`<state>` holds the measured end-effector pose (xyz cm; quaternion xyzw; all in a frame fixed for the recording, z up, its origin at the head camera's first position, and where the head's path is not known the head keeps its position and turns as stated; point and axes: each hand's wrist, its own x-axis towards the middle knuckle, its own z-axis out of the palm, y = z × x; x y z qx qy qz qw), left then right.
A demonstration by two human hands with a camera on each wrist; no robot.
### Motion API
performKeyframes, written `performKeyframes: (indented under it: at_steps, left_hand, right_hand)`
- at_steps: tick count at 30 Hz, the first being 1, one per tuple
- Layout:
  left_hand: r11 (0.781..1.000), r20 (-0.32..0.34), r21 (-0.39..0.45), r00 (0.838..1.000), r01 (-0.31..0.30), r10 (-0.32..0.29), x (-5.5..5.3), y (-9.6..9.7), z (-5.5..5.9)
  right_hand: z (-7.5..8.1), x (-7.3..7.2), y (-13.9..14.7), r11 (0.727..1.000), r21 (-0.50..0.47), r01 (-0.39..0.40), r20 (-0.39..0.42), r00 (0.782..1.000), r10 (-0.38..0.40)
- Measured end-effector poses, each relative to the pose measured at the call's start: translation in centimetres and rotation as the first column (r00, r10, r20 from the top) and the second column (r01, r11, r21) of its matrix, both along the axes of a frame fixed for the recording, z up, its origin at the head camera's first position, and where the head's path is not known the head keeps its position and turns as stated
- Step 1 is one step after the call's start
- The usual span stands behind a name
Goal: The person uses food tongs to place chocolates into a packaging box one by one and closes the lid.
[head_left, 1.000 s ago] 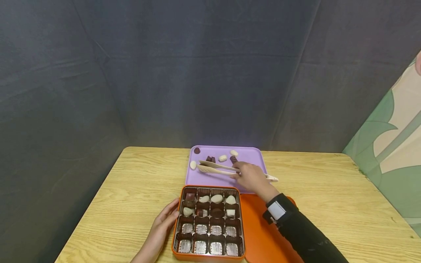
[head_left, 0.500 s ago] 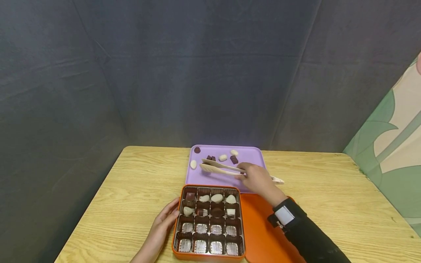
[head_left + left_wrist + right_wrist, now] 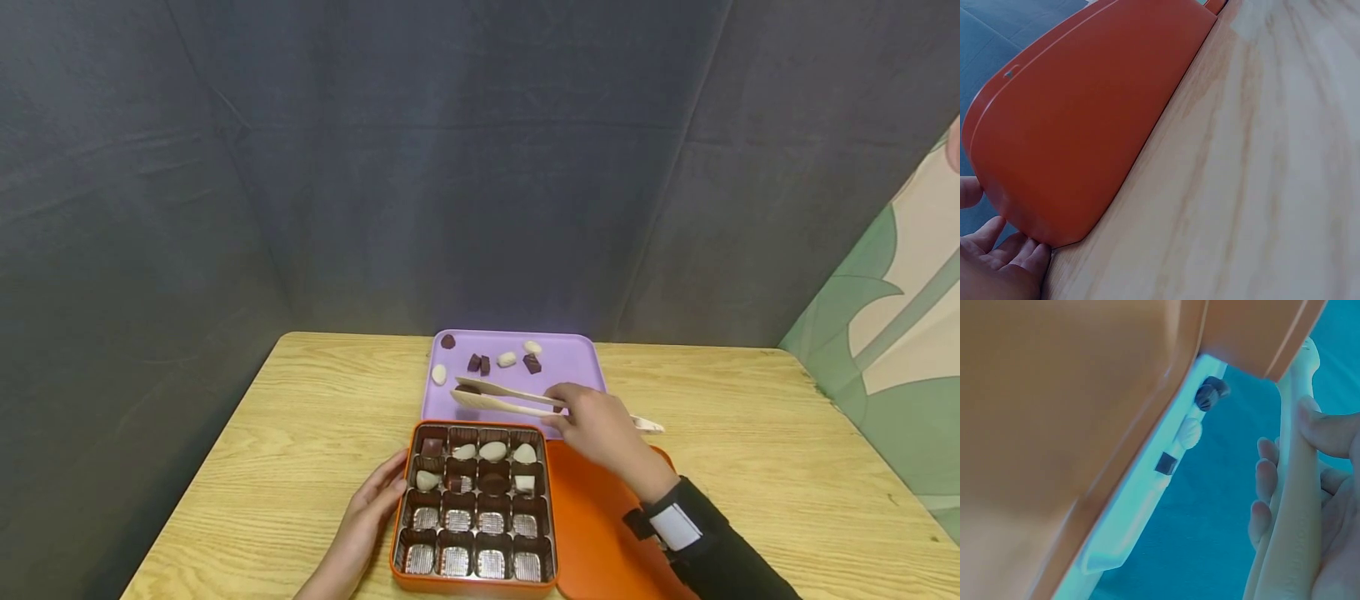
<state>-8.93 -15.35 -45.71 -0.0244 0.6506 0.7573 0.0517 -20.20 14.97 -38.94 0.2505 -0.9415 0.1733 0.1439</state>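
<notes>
My right hand point(image 3: 603, 425) grips a pair of pale tongs point(image 3: 510, 395) over the front of the purple tray point(image 3: 570, 358). A dark chocolate point(image 3: 468, 388) shows between the tong tips. In the right wrist view, the thumb lies on one arm of the tongs point(image 3: 1297, 500), with fingertips on the far side. My left hand point(image 3: 367, 512) rests against the left side of the orange tin point(image 3: 555, 533), fingers loosely extended; the left wrist view shows its fingertips touching the tin's corner point(image 3: 1022, 212). Chocolates fill the tin's two back rows of compartments; the two front rows hold none.
Several white and dark chocolates, among them a striped dark one point(image 3: 532, 363), lie spread on the tray behind the tongs. An orange lid point(image 3: 600, 533) lies right of the tin, under the right forearm. A dark curtain point(image 3: 450, 167) hangs behind the wooden table point(image 3: 262, 467).
The right hand has drawn the tongs rightward and nearer the tin, with a dark chocolate now visible between the tips. The left hand and tin have stayed in place.
</notes>
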Motion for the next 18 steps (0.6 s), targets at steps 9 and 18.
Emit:
performKeyframes:
  at_steps: [9, 18]
  left_hand:
    - [1.0, 0.011, 0.006, 1.0, 0.003, -0.004, 0.0, 0.0, 0.1]
    - [1.0, -0.002, -0.012, 1.0, -0.013, 0.013, 0.0, 0.0, 0.1]
  right_hand:
    - [1.1, 3.6, 0.2, 0.998, -0.04, -0.048, -0.028, 0.999, 0.047]
    - [1.3, 7.2, -0.3, 0.985, -0.051, -0.162, 0.071, 0.984, 0.166]
